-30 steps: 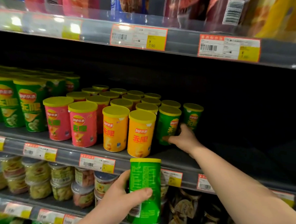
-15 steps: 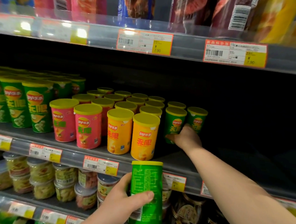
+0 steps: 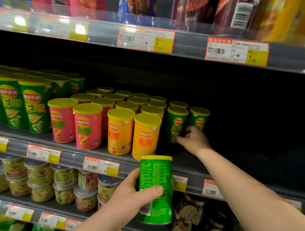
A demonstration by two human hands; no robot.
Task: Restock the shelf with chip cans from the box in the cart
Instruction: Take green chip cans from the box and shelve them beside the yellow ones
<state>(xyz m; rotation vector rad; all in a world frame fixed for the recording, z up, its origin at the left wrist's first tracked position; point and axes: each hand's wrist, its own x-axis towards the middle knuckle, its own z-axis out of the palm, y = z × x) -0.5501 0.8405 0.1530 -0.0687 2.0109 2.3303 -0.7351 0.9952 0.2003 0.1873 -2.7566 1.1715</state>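
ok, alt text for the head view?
A person's left hand grips a green chip can upright in front of a store shelf, while the right hand reaches to green cans standing right of orange cans and pink cans.

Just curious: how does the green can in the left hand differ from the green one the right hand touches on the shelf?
The held can is off the shelf, in the left hand; the shelf can stands there, the right hand touching its base. The held can shows fine print, the shelf can its logo. Both are green with yellow lids.
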